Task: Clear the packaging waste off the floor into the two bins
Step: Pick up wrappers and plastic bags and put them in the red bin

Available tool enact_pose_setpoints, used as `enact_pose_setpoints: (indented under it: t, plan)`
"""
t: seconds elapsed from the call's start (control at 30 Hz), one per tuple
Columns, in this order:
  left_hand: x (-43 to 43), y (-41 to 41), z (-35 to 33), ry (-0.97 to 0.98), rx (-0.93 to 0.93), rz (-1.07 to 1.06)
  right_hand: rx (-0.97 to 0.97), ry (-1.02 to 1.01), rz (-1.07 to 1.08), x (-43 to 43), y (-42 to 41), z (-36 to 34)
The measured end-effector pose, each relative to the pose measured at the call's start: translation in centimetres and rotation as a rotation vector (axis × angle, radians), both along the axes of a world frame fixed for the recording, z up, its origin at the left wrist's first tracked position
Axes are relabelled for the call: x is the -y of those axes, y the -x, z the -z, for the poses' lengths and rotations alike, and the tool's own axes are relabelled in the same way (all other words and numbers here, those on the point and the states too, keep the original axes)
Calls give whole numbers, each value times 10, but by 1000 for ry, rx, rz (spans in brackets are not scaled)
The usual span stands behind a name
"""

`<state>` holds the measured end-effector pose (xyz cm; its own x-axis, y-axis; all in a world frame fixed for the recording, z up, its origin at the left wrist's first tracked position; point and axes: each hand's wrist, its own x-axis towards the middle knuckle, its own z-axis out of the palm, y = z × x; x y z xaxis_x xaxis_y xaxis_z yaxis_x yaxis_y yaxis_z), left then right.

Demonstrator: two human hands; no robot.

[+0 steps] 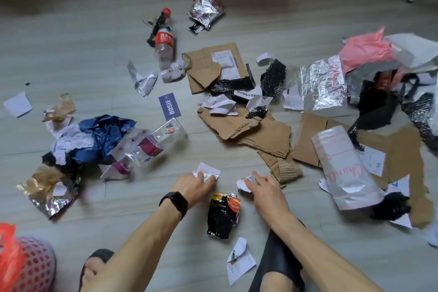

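Down low, left hand [194, 185], black band [175, 204] on the wrist, fingers curled round a crumpled white paper scrap [209, 170] sticking out past the fingertips on the grey plank floor [94, 59]; right hand [266, 191] likewise closed on a second crumpled white paper scrap [244, 184], held at the thumb side; two scraps, then, one per hand. Between the two hands and a little nearer the body, one crumpled black snack wrapper [224, 216], touching neither. Farther out: one clear plastic bottle with red cap and label [164, 41]; one purple printed card [170, 106]; at least three torn brown cardboard pieces [258, 133]; one white mailer bag with pink lettering [343, 168]; one red perforated basket [30, 265] at lower left.
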<state>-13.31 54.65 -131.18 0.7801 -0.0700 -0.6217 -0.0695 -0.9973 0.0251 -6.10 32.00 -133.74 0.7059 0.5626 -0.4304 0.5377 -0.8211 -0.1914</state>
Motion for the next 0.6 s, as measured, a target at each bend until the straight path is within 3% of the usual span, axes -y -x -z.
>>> enact_pose_setpoints:
  t: [0.2, 0.43, 0.6]
  plan:
    - [-31, 16, -42, -22, 34, -180, -25, 100, 9, -4, -21, -48]
    - [-79, 42, -150, 51, 359, -378, 64, -140, -71, -68, -29, -163]
    - [-124, 77, -255, -55, 525, -364, 197, -352, -255, -148, -14, -270]
